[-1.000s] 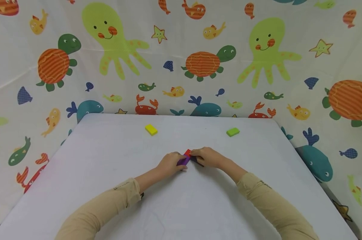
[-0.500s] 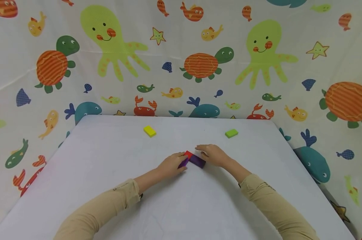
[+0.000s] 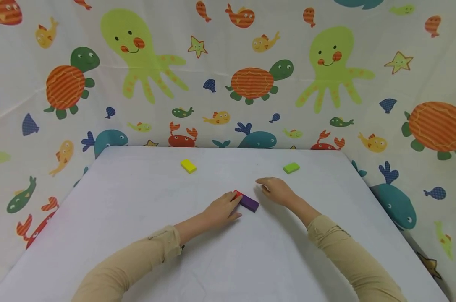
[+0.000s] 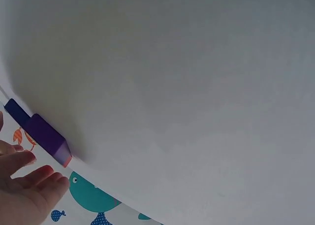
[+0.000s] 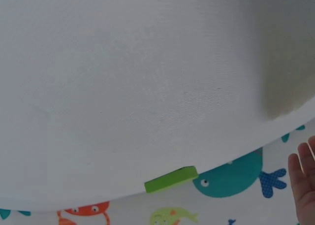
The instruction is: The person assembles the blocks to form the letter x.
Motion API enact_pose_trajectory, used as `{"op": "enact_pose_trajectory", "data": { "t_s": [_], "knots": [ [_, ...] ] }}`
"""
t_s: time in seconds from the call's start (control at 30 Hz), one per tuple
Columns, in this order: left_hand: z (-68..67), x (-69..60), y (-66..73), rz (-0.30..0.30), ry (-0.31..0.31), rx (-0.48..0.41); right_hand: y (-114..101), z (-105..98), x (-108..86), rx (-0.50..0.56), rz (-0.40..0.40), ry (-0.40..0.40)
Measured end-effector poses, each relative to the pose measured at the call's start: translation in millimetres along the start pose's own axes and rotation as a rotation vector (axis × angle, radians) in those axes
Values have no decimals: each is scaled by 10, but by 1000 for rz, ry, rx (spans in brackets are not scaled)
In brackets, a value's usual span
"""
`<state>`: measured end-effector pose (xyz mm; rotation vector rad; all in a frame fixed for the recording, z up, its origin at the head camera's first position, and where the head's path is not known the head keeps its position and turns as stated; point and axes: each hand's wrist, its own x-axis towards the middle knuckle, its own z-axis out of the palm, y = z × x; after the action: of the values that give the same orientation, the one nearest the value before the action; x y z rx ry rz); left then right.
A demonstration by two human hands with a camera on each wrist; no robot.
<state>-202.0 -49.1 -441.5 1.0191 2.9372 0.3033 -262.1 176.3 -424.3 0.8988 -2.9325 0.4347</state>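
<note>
In the head view a dark purple block (image 3: 249, 203) lies slantwise on the table, meeting a red block face (image 3: 238, 193) at its far left end. My left hand (image 3: 221, 209) is over the left side of these blocks, its fingertips at the red part, and hides what lies beneath. The left wrist view has the left hand (image 4: 32, 190) with fingers extended beside a purple block (image 4: 47, 136); a bluer block (image 4: 17, 112) adjoins it. My right hand (image 3: 277, 191) hovers right of the blocks, holding nothing; its fingers (image 5: 299, 178) look straight in the right wrist view.
Toward the back of the white table (image 3: 156, 260) lie a yellow block (image 3: 188, 166) on the left and a green block (image 3: 291, 167) on the right. Behind the table hangs a sea-animal-printed cloth (image 3: 213, 50).
My right hand has let go of the dark purple block and drawn back to the right. The left hand has shifted slightly right, its fingers loosened, covering the purple block it gripped.
</note>
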Motion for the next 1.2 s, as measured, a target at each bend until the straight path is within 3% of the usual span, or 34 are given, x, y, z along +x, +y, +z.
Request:
{"op": "enact_pose_trajectory", "data": {
  "t_s": [0.23,0.57,0.9,1.2],
  "knots": [
    [65,31,39,2,22,79,143,-6,-41,-31,7,46],
    [65,-3,73,-42,-2,71,271,-43,-68,-38,60,64],
    [47,12,119,20,-25,207,508,-68,-14,-63,189,129],
    [28,61,104,19,-36,194,692,-195,81,-30,292,207]
  ]
}}
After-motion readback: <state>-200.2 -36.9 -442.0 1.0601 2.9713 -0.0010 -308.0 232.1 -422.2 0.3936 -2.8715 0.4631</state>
